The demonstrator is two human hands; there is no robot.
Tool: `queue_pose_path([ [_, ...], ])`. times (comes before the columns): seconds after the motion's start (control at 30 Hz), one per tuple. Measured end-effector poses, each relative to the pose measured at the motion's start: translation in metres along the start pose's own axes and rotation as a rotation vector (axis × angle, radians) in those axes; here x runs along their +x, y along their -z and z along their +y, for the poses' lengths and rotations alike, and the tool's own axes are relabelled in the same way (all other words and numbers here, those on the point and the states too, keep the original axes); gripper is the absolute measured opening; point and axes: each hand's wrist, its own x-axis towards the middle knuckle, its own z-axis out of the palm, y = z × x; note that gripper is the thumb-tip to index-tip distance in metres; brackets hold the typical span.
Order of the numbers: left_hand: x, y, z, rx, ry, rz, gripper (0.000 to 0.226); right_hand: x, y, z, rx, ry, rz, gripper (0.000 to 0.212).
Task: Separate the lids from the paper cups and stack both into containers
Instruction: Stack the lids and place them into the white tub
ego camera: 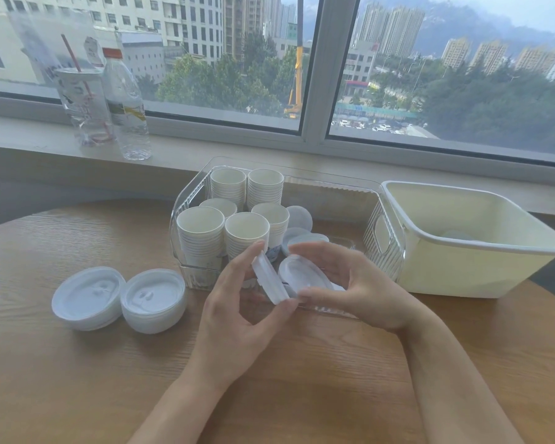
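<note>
We see our two bare hands over the light brown wooden table point(77, 379). Our left hand point(237, 318) pinches a thin white plastic lid point(267, 277) between its thumb and fingertips, and the lid stands up on its edge. Our right hand point(359, 286) is curled around a second white plastic lid point(302, 274), which tips toward us. The two lids are touching near our fingertips.

To the left, on the table, sit two short piles of white plastic lids point(119, 298), side by side.

Just behind our hands is a clear ribbed plastic box point(383, 248). Inside it, on the left, stand six stacks of white paper cups point(234, 213). On the right side of the box lie a few loose white lids point(298, 229).

Right beside the clear box, on its right, is a pale cream plastic tub point(455, 270). Something round and pale lies at its bottom, but we cannot tell what.

Far back on the window sill stand a clear plastic cup with a red straw point(84, 107) and a clear water bottle with an orange cap point(125, 104).
</note>
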Motion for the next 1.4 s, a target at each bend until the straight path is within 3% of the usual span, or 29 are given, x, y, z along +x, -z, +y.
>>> queue_pose_path([
  [0.17, 0.001, -0.001, 0.010, 0.034, -0.063, -0.010, 0.085, 0.005, -0.009, -0.004, -0.023, 0.066, 0.142, 0.066],
  [0.47, 0.002, 0.000, 0.010, 0.025, -0.124, -0.056, 0.085, 0.003, -0.011, 0.000, 0.106, 0.058, 0.009, 0.090],
  [0.77, 0.003, 0.000, 0.008, 0.063, -0.140, -0.083, 0.083, 0.006, -0.012, 0.004, 0.150, 0.019, -0.020, 0.094],
  [0.93, 0.003, -0.001, 0.010, 0.127, -0.186, -0.033, 0.075, 0.008, -0.017, 0.005, 0.059, 0.027, 0.028, 0.085],
  [1.1, 0.005, 0.003, -0.001, 0.178, -0.148, 0.089, 0.075, 0.008, -0.014, 0.008, -0.275, -0.106, 0.079, 0.079],
  [1.3, 0.004, 0.003, -0.006, 0.142, -0.128, 0.081, 0.078, 0.006, -0.010, 0.009, -0.426, -0.193, 0.008, 0.039],
  [1.4, 0.004, 0.002, -0.006, 0.147, -0.117, 0.074, 0.077, 0.006, -0.007, 0.011, -0.361, -0.162, 0.069, 0.035],
])
